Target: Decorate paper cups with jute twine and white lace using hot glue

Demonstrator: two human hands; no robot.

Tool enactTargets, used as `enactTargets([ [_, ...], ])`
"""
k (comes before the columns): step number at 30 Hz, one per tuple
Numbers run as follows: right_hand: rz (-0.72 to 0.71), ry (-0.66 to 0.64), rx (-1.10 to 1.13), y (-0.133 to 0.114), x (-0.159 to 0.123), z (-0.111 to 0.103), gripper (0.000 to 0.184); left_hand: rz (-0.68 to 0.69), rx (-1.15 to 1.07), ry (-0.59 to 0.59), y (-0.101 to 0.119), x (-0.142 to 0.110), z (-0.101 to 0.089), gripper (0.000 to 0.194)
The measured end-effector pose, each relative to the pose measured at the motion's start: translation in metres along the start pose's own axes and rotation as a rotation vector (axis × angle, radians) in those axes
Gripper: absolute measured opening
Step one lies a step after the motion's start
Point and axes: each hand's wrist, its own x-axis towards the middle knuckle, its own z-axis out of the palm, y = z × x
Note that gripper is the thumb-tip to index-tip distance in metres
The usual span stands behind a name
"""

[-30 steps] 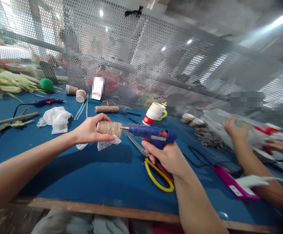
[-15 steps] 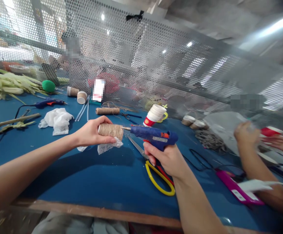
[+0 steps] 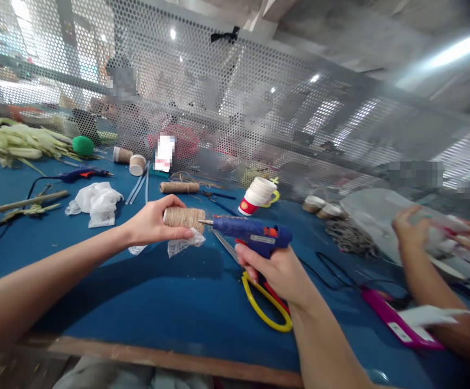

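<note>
Rough, twine-wound cylinder [image 3: 185,217] pinched in left grip [image 3: 156,221], far end protruding; right grip [image 3: 279,266] wrapped round smooth blue glue gun [image 3: 241,229].

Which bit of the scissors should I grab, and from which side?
Probably the yellow handle, coming from the table's near edge: it's a big open loop lying on that side, while the pointed blades face away. Mind the right hand above, holding the glue gun.

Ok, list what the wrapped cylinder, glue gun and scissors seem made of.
Wrapped cylinder: fuzzy tan strands suggest matte, jute-like twine.
Glue gun: molded blue body, likely dull plastic.
Scissors: smooth grey blades look metal; yellow handle perhaps plastic, evenly coloured.
</note>
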Motion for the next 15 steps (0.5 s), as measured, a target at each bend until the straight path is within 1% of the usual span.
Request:
enactTargets([
  [4,0.002,0.036,0.026,0.0,0.0029,0.0004,0.028,0.05,0.017,-0.019,0.0015,-0.0017,0.0013,0.052],
  [9,0.008,0.036,0.061,-0.0005,0.0034,0.0003,0.028,0.088,0.031,0.0,0.0013,-0.0019,0.0019,0.053],
  [15,0.02,-0.019,0.038,-0.0057,-0.0025,-0.0009,0.027,0.051,0.0,0.03,-0.0017,-0.0001,0.0006,0.051],
])
